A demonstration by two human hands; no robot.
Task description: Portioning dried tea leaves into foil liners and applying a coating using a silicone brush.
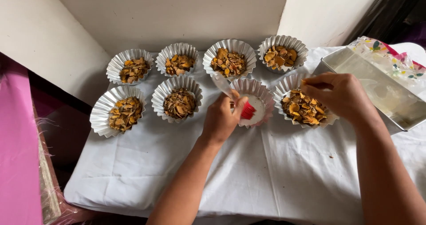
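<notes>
My left hand (222,117) grips a brush with a clear handle (220,85) and red bristles (248,111). The bristles rest inside an empty fluted metal cup (262,93) in the front row. My right hand (339,94) hovers over the filled fluted cup (284,92) to the right of it, fingers pinched together above the orange-brown dried chips (303,108); whether they hold a chip I cannot tell.
Six more fluted cups of dried chips stand on the white cloth (230,167): several in the back row (229,61) and two at front left (120,112). A rectangular metal tray (377,85) sits at right, with a patterned plastic bag (390,58) behind it.
</notes>
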